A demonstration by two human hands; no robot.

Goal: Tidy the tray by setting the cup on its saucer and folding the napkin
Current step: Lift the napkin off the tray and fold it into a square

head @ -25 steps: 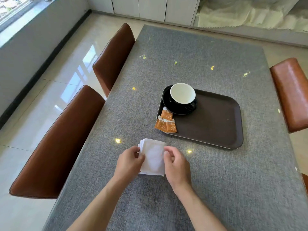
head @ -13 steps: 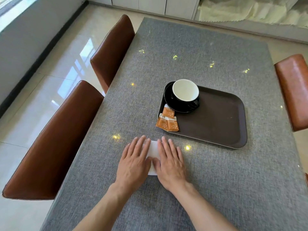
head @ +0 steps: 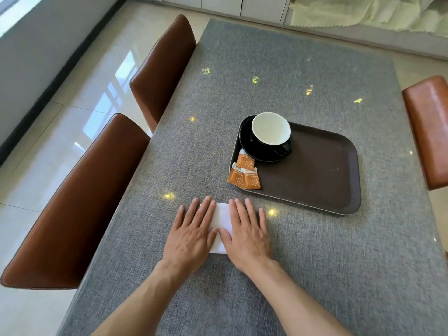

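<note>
A folded white napkin [head: 222, 215] lies on the grey table [head: 315, 251], in front of the tray. My left hand [head: 192, 235] and my right hand [head: 247, 235] rest flat on it side by side, fingers stretched out, covering most of it. Only a strip between the hands shows. A black cup with a white inside [head: 271, 128] stands upright on a black saucer [head: 247, 147] in the far left corner of the dark brown tray [head: 322, 180].
Three orange sachets [head: 243, 174] lie on the tray's left side near its front edge. Two brown chairs [head: 80, 204] stand along the table's left side, and another brown chair [head: 430, 132] at the right.
A second ago both hands pinched the napkin's side edges. They have since flattened onto it, palms down, and have spread slightly apart in the last half second.
</note>
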